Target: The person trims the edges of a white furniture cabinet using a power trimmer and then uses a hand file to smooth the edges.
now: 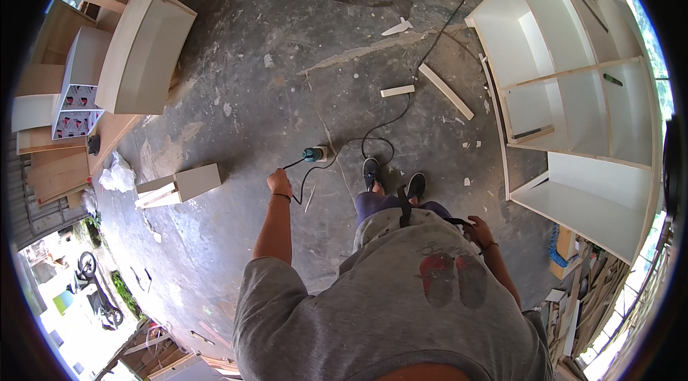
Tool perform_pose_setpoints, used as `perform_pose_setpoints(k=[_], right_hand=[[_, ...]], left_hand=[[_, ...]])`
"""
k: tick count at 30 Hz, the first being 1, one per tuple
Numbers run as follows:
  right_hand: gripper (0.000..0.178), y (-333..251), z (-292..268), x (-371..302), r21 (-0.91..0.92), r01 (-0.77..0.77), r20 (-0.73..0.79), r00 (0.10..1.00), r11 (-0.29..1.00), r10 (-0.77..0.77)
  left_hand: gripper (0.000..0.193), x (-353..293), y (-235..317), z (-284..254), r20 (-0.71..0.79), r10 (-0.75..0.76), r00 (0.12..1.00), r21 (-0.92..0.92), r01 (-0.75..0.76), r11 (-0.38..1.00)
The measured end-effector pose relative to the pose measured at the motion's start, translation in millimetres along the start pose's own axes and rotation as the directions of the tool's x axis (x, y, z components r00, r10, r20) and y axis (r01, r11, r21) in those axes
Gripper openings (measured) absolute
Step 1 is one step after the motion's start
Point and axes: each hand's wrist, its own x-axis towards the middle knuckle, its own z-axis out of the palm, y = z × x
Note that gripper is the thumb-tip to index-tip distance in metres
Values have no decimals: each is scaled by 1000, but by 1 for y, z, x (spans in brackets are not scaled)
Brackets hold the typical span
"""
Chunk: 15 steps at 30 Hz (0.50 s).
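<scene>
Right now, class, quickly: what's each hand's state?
Left hand: closed, holding the black power cord.
Right hand: at the black strap; open or closed can't be told.

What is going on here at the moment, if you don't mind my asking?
A person stands on a concrete floor, with the left grip closed on a black cord that leads to a green power tool. Whether the tool hangs or rests on the floor is hard to tell. The right grip is beside the waist, near a black strap or cord; its hold is unclear. A large open cabinet stands to the right.
</scene>
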Motion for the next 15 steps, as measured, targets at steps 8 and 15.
perform_pose_setpoints(k=[8,15], right_hand=[[55,-22,2,-3,129,-46,-9,999,991,47],[55,-31,9,-11,-63,20,12,1000,998,-19]], left_hand=[[15,7,-1,-10,6,-72,997,-70,72,995],[15,38,-1,-44,55,-169,984,-196,177,965]])
